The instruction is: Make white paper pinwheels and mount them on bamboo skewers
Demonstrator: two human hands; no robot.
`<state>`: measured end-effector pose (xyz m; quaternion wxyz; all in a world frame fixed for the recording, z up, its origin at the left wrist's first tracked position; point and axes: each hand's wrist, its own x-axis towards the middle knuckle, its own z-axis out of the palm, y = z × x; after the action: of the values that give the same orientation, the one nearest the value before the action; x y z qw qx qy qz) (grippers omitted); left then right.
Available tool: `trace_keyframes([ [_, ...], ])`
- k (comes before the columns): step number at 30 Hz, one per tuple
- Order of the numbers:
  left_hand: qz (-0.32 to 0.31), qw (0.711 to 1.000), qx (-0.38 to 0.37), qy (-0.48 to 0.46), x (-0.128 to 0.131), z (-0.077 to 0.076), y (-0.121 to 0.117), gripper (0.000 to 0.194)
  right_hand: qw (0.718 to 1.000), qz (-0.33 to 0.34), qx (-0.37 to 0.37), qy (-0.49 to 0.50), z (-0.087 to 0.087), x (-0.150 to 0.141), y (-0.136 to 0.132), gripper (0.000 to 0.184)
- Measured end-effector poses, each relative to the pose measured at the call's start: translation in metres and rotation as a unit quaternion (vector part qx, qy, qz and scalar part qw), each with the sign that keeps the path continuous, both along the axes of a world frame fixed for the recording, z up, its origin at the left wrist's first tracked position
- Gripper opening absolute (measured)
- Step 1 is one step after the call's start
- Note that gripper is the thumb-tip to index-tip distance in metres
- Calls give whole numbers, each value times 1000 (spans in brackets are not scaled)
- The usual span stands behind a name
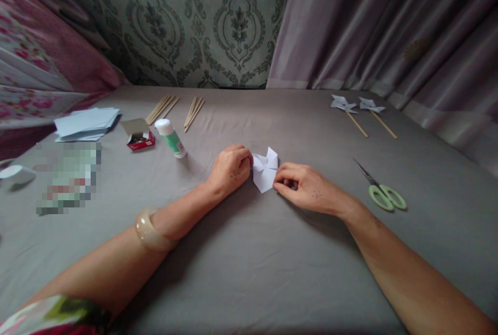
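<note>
Between my hands, low over the grey cloth, is a white paper pinwheel (265,175), partly folded, with some blades bent in and a flat pointed part toward me. My left hand (232,168) is closed at its left edge, the fingertips pinching the paper. With thumb and fingers together, my right hand (301,185) grips the paper's right edge. Left of my left hand a glue stick (171,139) with a white cap stands tilted in view. Green-handled scissors (381,190) lie to the right of my right hand, blades pointing away.
Two finished pinwheels on sticks (344,106) lie at the back right. Wooden sticks (194,113) rest in two groups at the back left. Beside them are an open small red box (140,140) and a stack of white paper (87,123). A blurred-out object (69,177) lies farther left.
</note>
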<state>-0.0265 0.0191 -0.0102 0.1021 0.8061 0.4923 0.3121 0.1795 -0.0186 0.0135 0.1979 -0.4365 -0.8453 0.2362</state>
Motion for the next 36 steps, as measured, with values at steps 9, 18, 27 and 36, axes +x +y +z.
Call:
trace_keyframes([
  [9, 70, 991, -94, -71, 2, 8, -2, 31, 970, -222, 44, 85, 4, 14, 15, 41],
  [18, 101, 983, -117, -97, 2, 10, 0, 33, 958, -247, 55, 133, 5, -7, 30, 41],
  [27, 77, 984, -117, -107, 2, 7, -1, 33, 996, -90, 7, 11, 11, -13, 8, 16],
  [36, -30, 995, -63, -67, 7, -2, 1, 31, 998, -29, 51, -26, -12, -8, -7, 9],
])
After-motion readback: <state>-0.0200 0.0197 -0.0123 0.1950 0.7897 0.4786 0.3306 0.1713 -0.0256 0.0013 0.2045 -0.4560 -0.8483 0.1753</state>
